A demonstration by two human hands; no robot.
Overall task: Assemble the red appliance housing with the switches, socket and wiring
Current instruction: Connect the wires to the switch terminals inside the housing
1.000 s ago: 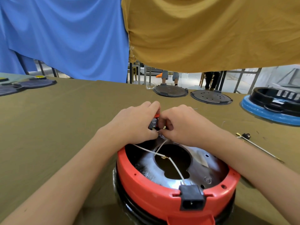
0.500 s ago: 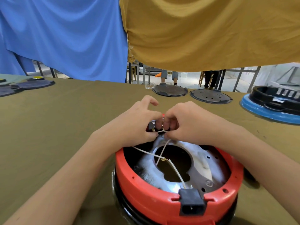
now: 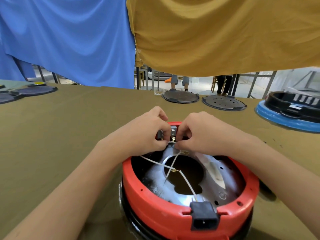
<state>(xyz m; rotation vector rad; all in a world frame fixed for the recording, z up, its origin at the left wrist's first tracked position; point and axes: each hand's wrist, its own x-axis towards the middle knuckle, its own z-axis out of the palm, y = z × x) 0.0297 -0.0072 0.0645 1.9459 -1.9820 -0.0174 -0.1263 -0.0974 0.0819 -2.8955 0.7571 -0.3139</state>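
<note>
The round red housing [image 3: 150, 203] sits upside down in front of me, a shiny metal plate [image 3: 223, 181] with a central hole inside it. A black power socket [image 3: 204, 215] is clipped into its near rim. White wires [image 3: 186, 179] cross over the hole and run up to the far rim. There two grey switches [image 3: 173, 131] stand side by side. My left hand [image 3: 147, 134] pinches the left switch and the wire end. My right hand [image 3: 200, 134] holds a wire terminal against the right switch.
Olive cloth covers the table [image 3: 69, 135]. Two dark round lids [image 3: 180, 97] lie at the far edge, more dark discs [image 3: 34, 90] at far left. A blue-and-black housing [image 3: 290, 111] sits at the right. Blue and mustard cloths hang behind; legs of people show below them.
Both hands have lifted slightly at the far rim, baring the two grey switches. The view has shifted a little nearer to the housing.
</note>
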